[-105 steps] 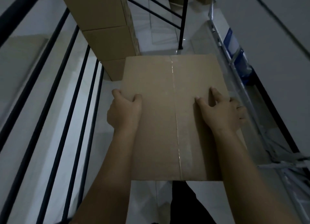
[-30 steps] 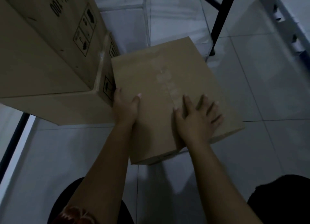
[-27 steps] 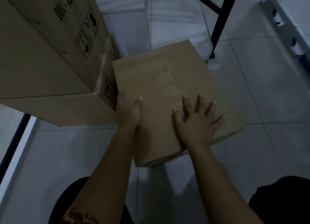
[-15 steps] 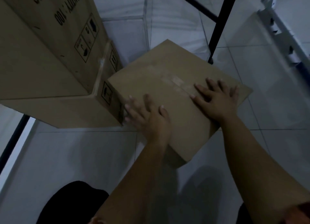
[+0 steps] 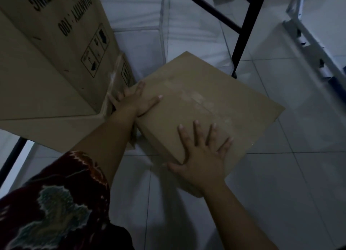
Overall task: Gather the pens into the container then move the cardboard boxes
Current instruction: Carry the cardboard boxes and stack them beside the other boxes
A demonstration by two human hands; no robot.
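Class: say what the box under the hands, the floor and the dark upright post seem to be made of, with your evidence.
Box: matte brown cardboard, with a taped seam.
Floor: glossy pale tile, probably ceramic; grout lines and reflections show.
Post: likely black-painted metal; thin and straight.

I see plain brown cardboard on the box (image 5: 202, 107) under both hands, matt and smooth, with a strip of clear tape (image 5: 198, 98) along its top seam that catches a faint sheen. Left of that box, the stacked cartons (image 5: 46, 66) are the same dull cardboard, printed in black ink. Beneath the box, the floor tiles (image 5: 280, 184) look pale, glazed and glossy, with soft reflections. Behind the box, a black post (image 5: 243, 34) looks like painted metal. Near the box's left side, my sleeve (image 5: 56, 203) is patterned cloth, soft and matt.
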